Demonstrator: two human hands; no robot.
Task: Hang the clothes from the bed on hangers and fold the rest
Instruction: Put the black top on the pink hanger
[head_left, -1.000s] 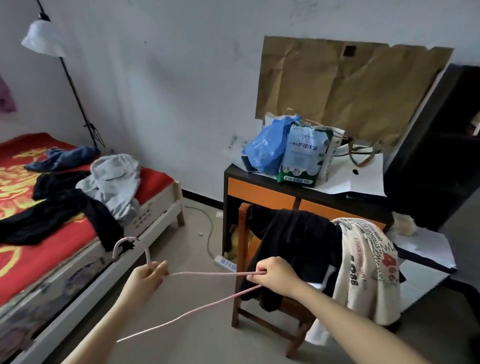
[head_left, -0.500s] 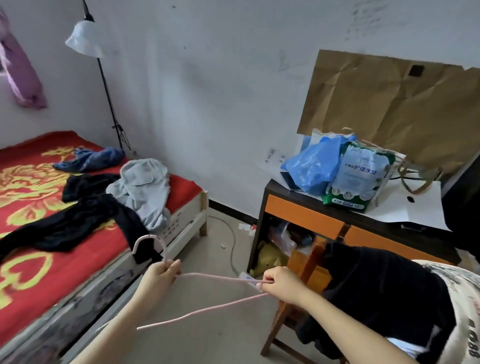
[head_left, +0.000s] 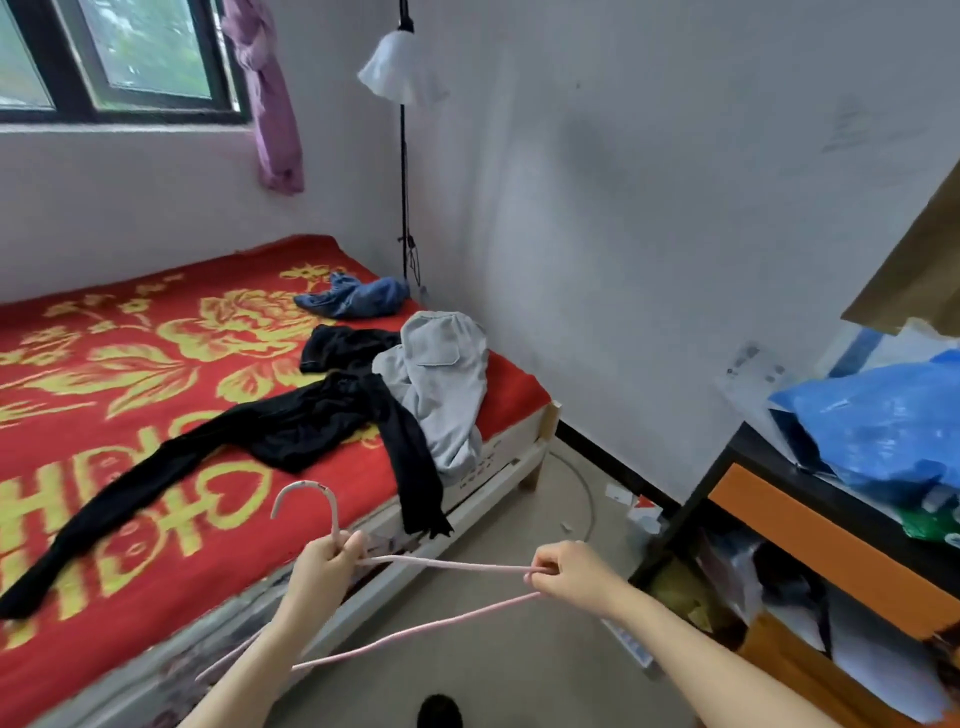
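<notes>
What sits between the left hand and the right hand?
Only the pink hanger. Its upper arm runs from the left hand, which grips it, to the right hand, which pinches its far corner. This shows in the head view.

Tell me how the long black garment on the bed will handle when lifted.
Probably floppy: the black garment lies rumpled on the bed. Likely to trail: one long leg stretches away, another hangs over the edge.

One pink hanger (head_left: 447, 565) and two hands, the left hand (head_left: 322, 564) and the right hand (head_left: 571, 571). One bed (head_left: 104, 364) with four garments: one blue garment (head_left: 358, 299), one grey garment (head_left: 441, 384), one small black garment (head_left: 348, 348) and one long black garment (head_left: 234, 452). One floor lamp (head_left: 402, 73), one blue plastic bag (head_left: 872, 431) and one purple cloth (head_left: 275, 119).
</notes>
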